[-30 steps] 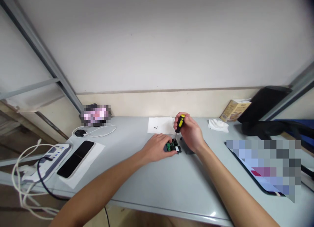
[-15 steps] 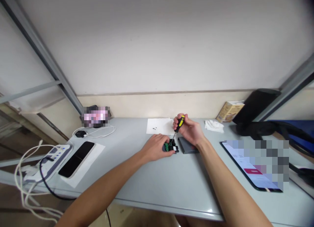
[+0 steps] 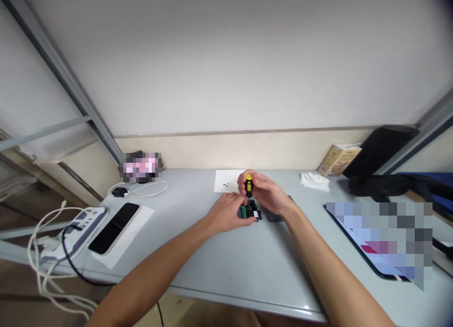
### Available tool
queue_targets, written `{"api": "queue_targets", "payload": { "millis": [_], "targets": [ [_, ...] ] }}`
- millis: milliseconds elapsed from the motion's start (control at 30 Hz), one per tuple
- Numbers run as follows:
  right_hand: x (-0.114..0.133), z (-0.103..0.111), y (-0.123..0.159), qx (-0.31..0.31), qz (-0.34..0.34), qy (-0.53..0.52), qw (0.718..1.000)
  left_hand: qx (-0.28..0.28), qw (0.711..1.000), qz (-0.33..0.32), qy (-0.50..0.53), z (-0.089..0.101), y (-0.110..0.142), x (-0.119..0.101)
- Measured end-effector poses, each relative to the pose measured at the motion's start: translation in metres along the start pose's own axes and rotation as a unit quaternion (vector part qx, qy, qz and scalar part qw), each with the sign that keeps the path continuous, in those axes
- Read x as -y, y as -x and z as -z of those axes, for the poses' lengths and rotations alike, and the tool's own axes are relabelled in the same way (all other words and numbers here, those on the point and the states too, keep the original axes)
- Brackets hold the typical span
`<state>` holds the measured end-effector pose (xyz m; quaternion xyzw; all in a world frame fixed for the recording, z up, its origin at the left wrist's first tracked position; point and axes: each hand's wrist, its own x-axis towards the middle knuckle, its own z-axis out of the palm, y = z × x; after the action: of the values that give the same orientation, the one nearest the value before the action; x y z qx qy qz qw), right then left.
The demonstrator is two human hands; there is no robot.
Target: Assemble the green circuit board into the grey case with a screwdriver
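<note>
My right hand (image 3: 262, 188) is closed round the black and yellow handle of a screwdriver (image 3: 249, 187), held nearly upright. Its tip points down at a small dark device with a green circuit board (image 3: 244, 211), though the exact contact point is hidden. From the left, my left hand (image 3: 228, 213) grips that device between thumb and fingers, flat on the desk. Partly under my right wrist lies a dark grey flat cover or case (image 3: 274, 215). Several tiny dark screws (image 3: 225, 184) rest on a white sheet of paper (image 3: 221, 176) behind my hands.
A phone (image 3: 113, 228) lies on paper at the left, beside a power strip (image 3: 76, 235) with tangled cables. To the right are a tablet (image 3: 368, 244), a crumpled tissue (image 3: 314, 180), a small carton (image 3: 339, 159) and a black cylinder-like object (image 3: 382, 150). The desk's front edge runs below my forearms.
My right hand has shifted slightly left, bringing the screwdriver from a tilt to nearly upright over the circuit board. My left hand keeps its grip. The whole view has drifted a little.
</note>
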<state>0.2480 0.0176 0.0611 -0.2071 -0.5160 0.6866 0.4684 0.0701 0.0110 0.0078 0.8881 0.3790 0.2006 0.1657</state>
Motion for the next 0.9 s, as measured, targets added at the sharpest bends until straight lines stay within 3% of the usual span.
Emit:
{"api": "queue_targets", "payload": {
  "millis": [233, 667, 900],
  "targets": [
    [0.003, 0.012, -0.003, -0.04, 0.033, -0.021, 0.998, -0.005, 1.0, 0.008, 0.011, 0.001, 0.002, -0.002],
    [0.003, 0.006, 0.013, -0.011, 0.016, -0.004, 1.0, -0.004, 1.0, 0.005, 0.003, 0.001, 0.001, -0.002],
    [0.004, 0.006, 0.011, -0.079, 0.043, -0.001, 0.996, -0.015, 1.0, -0.002, 0.017, 0.0, 0.001, 0.0]
  ]
}}
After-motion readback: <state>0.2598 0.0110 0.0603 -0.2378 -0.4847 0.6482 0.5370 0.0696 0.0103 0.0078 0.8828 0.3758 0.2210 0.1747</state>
